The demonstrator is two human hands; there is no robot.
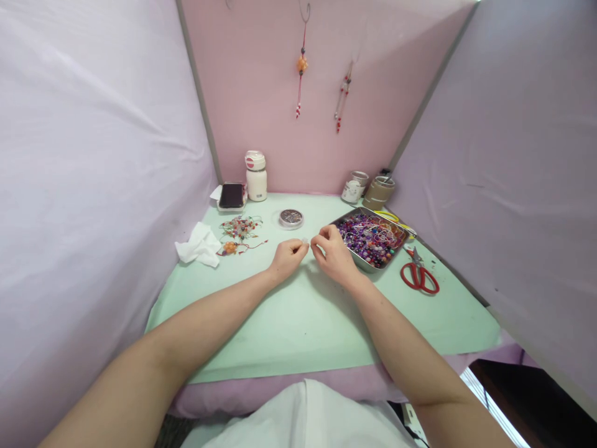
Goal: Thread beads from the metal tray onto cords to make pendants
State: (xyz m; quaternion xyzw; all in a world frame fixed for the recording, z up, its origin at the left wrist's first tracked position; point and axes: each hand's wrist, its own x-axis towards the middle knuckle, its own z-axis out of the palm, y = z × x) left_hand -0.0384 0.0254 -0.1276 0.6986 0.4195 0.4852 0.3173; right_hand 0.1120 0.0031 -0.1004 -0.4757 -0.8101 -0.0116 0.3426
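Note:
Over the middle of the table, my left hand (288, 257) is closed, thumb pressed to the curled fingers. A small pale, translucent bead-like piece (305, 241) shows at its fingertips. My right hand (333, 252) is pinched just beside it, fingertips almost touching that piece. Whatever lies between the right fingers is too small to make out. Close to the right hand stands a metal tray (368, 268) full of purple, red and dark beads (366, 239) with tangled pale thread on top. Behind the hands is a round clear dish (291, 218) of small dark bits.
Red-handled scissors (420, 277) lie right of the tray. On the left are white tissue (199, 244), beaded strings (240, 228) and a phone (232, 196). A white bottle (256, 177) and jars (379, 192) stand at the back. Beaded pendants (302, 64) hang on the pink wall.

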